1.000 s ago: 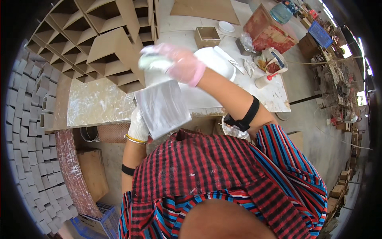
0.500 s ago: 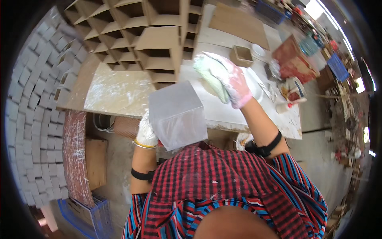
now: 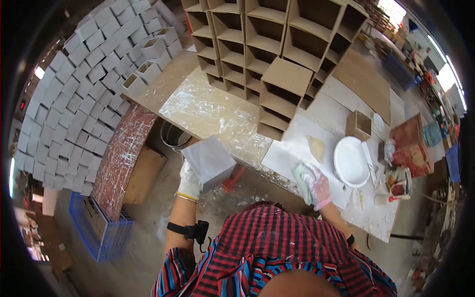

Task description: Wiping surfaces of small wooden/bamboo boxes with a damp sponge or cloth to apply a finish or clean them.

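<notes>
Off the front edge of the worktable (image 3: 368, 214), holding a grey box (image 3: 210, 159), no long axis apparent, in the gloved left hand (image 3: 190, 181) with fingers mostly hidden; clutching a pale green cloth (image 3: 301, 182) in the gloved right hand (image 3: 319, 189), well apart to the right

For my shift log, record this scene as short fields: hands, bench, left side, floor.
Left hand: white-gloved, holds a grey box
Right hand: pink-gloved, holds a pale green cloth
Workbench: stacked brown open boxes, small open brown box, round white basin
Far left: many stacked grey-white boxes
Floor, left: blue crate
</notes>
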